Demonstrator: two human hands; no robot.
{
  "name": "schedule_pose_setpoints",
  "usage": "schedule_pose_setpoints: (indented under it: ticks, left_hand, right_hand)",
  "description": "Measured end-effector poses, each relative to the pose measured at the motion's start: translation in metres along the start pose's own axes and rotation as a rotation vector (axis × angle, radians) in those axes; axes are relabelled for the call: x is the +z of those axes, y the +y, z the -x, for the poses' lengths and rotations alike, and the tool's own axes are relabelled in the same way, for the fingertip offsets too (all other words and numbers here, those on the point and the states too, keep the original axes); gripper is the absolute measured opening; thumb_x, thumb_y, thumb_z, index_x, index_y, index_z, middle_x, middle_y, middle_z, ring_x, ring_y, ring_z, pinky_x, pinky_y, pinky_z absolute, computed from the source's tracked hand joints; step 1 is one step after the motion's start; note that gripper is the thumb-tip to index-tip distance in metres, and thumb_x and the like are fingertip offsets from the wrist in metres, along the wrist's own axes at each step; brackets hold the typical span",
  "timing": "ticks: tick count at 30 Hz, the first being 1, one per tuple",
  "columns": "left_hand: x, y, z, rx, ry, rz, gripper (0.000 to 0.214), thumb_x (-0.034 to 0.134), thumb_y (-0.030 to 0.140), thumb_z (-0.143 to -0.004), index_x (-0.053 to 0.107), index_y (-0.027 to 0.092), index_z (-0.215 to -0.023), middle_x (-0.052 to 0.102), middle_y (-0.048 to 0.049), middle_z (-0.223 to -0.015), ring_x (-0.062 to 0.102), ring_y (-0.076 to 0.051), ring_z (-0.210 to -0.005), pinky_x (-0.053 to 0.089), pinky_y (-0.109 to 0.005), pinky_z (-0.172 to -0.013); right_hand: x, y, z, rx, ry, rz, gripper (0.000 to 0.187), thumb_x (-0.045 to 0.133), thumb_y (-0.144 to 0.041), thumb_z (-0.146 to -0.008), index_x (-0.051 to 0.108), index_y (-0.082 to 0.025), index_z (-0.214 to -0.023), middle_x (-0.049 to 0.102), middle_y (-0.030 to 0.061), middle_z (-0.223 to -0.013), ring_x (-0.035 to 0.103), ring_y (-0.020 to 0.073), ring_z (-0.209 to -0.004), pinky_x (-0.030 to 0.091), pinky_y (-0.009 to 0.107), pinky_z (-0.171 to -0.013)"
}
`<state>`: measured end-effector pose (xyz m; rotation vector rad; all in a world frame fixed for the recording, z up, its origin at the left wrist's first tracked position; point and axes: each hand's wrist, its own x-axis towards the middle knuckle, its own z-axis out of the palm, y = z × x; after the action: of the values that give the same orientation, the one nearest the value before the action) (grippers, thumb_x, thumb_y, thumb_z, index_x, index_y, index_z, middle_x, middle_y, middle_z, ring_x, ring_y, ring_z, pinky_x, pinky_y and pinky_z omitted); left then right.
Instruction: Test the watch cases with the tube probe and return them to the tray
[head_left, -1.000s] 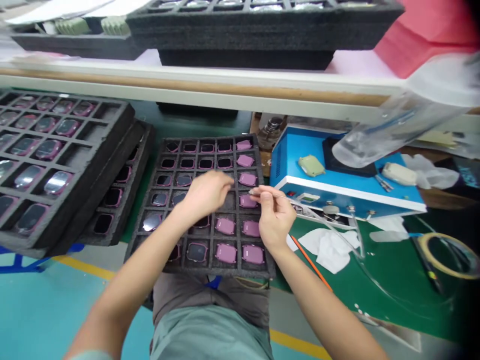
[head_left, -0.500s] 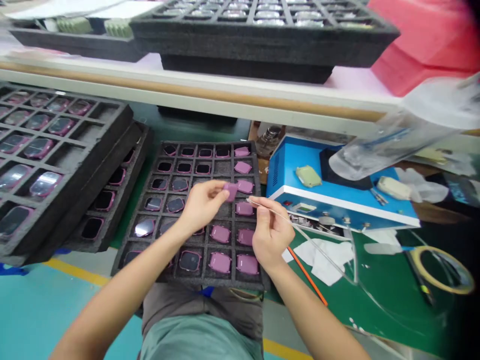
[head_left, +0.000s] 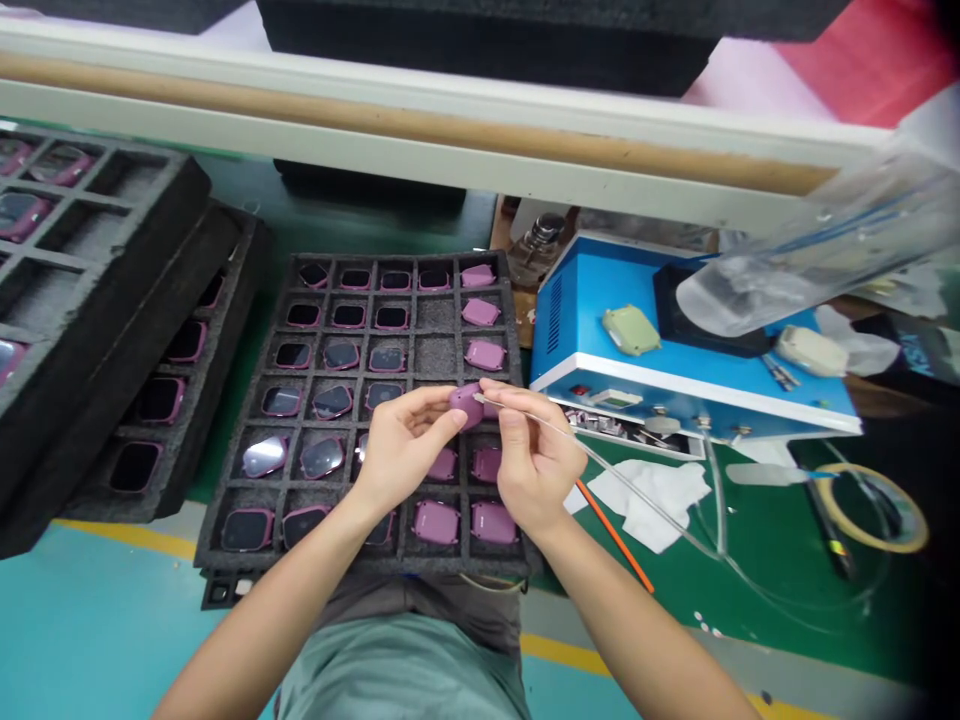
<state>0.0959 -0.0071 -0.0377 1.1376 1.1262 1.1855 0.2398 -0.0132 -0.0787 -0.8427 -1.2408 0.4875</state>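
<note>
Between thumb and fingers, my left hand [head_left: 405, 440] grips a purple watch case [head_left: 468, 404] above the foam tray. My right hand [head_left: 536, 455] pinches the end of a thin clear tube [head_left: 622, 482], whose whitish tip meets the case or sits right at it; which one I cannot tell. Below both hands lies the black foam tray [head_left: 431, 352] with its square pockets. Many pockets hold purple watch cases [head_left: 436, 522], some back side up, others with dark glass [head_left: 322, 457] showing.
Stacked foam trays [head_left: 82, 235] stand at the left. On the right is a blue machine [head_left: 577, 335] carrying a green watch case [head_left: 631, 330] and a clear cylinder [head_left: 795, 275]. Nearby lie white tissue [head_left: 654, 500], an orange stick [head_left: 615, 537] and a tape roll [head_left: 915, 520]. A shelf edge [head_left: 420, 125] runs across above.
The tube tip in my right hand and the watch case in my left have come together. The view has tilted down, so the shelf and left trays appear shifted.
</note>
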Motion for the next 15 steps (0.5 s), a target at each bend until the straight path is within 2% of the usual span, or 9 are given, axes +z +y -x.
schedule_pose_setpoints:
  ticks: [7, 15]
  left_hand:
    - [0.0007, -0.0005, 0.0004, -0.013, 0.013, -0.015, 0.030, 0.088, 0.034, -0.076, 0.084, 0.018, -0.101, 0.084, -0.0086, -0.099, 0.079, -0.024, -0.089, 0.066, -0.036, -0.085]
    - [-0.0003, -0.0023, 0.0015, -0.014, 0.014, -0.005, 0.030, 0.087, 0.033, -0.077, 0.084, 0.017, -0.102, 0.084, -0.0089, -0.101, 0.079, -0.024, -0.091, 0.066, -0.036, -0.085]
  right_hand:
    - [0.0005, -0.0022, -0.0009, 0.039, -0.007, 0.016, 0.015, 0.059, -0.020, -0.104, 0.073, -0.026, -0.107, 0.080, 0.0057, -0.102, 0.079, 0.0246, -0.108, 0.067, 0.046, -0.093]
    - [0.0006, -0.0017, -0.0006, 0.044, -0.010, -0.019, 0.017, 0.059, -0.017, -0.104, 0.073, -0.025, -0.107, 0.079, 0.0054, -0.102, 0.079, 0.0235, -0.107, 0.066, 0.043, -0.093]
